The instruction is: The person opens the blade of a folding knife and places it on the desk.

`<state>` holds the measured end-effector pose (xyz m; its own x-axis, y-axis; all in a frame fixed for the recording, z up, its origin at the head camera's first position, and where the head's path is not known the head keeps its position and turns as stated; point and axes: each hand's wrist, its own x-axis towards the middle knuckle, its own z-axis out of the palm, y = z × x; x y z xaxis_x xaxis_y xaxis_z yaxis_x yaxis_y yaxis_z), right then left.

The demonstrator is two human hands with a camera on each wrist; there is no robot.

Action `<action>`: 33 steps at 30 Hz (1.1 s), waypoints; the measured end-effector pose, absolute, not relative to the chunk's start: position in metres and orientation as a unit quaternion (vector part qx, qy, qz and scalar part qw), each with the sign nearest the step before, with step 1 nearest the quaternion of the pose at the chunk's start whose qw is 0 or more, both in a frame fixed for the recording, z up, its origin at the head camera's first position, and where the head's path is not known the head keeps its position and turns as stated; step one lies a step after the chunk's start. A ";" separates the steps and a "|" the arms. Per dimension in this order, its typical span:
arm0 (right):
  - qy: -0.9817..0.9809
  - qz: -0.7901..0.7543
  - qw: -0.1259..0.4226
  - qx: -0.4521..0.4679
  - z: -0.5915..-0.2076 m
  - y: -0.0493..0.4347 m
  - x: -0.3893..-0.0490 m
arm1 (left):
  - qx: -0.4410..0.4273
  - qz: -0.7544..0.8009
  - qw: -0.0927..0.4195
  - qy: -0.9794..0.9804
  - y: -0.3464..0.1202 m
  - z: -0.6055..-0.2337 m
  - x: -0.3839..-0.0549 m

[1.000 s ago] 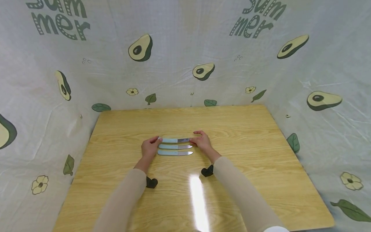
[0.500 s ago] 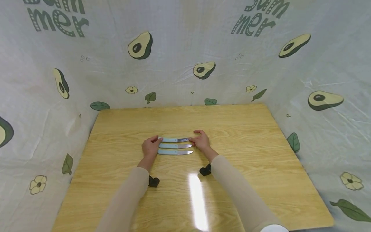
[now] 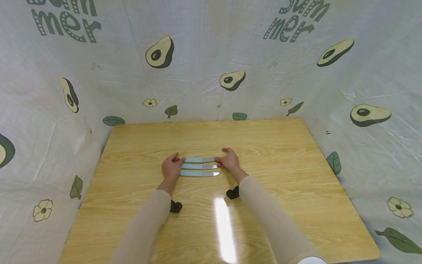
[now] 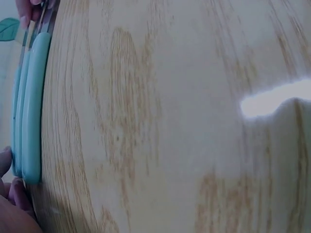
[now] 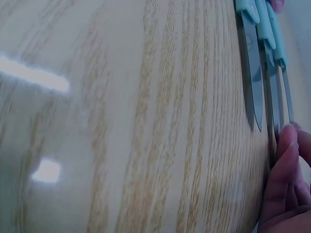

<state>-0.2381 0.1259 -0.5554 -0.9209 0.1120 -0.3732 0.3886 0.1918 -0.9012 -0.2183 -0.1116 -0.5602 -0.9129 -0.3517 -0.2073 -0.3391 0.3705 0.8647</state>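
Note:
Three small knives with light blue handles lie side by side on the wooden table (image 3: 270, 205), blades pointing right. My left hand (image 3: 171, 168) pinches the handle end of the far knife (image 3: 193, 160). At the other end, my right hand (image 3: 230, 161) pinches that knife's blade tip between thumb and finger, with the fingertips covering the tip. The middle knife (image 3: 192, 166) passes close by both hands; its tip is near my right fingers. Closest to me is the near knife (image 3: 191, 173), also seen by its handle (image 4: 35, 107) in the left wrist view and its blade (image 5: 255, 73) in the right wrist view.
A pale cloth (image 3: 197, 95) printed with avocados, leaves and flowers surrounds the table at the back and sides. A bright light reflection (image 3: 225, 231) crosses the front of the tabletop. Black wrist-worn pieces (image 3: 176, 206) show beside the sleeves.
Both hands stay at the ends of the far knife. Its blade has gone from dark to lighter and the knife looks slightly shifted; the other two knives keep their places.

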 end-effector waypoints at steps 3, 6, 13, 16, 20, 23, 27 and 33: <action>0.762 -0.616 0.109 0.167 -0.557 0.124 -0.238 | 0.216 -0.519 0.005 -0.827 -0.112 -0.560 -0.218; 0.761 -0.619 0.100 0.169 -0.558 0.122 -0.238 | 0.220 -0.519 0.009 -0.826 -0.112 -0.558 -0.217; 0.772 -0.607 0.091 0.167 -0.562 0.123 -0.240 | 0.224 -0.522 0.018 -0.823 -0.113 -0.558 -0.220; 0.772 -0.609 0.093 0.159 -0.562 0.124 -0.241 | 0.228 -0.520 0.024 -0.823 -0.114 -0.559 -0.221; 0.763 -0.622 0.098 0.148 -0.562 0.127 -0.240 | 0.237 -0.528 0.033 -0.815 -0.118 -0.561 -0.222; 0.758 -0.631 0.091 0.139 -0.563 0.131 -0.239 | 0.241 -0.537 0.040 -0.808 -0.121 -0.562 -0.220; 0.748 -0.646 0.070 0.137 -0.562 0.139 -0.239 | 0.233 -0.544 0.055 -0.804 -0.125 -0.561 -0.218; 0.746 -0.650 0.072 0.122 -0.556 0.150 -0.239 | 0.191 -0.558 0.084 -0.803 -0.133 -0.560 -0.217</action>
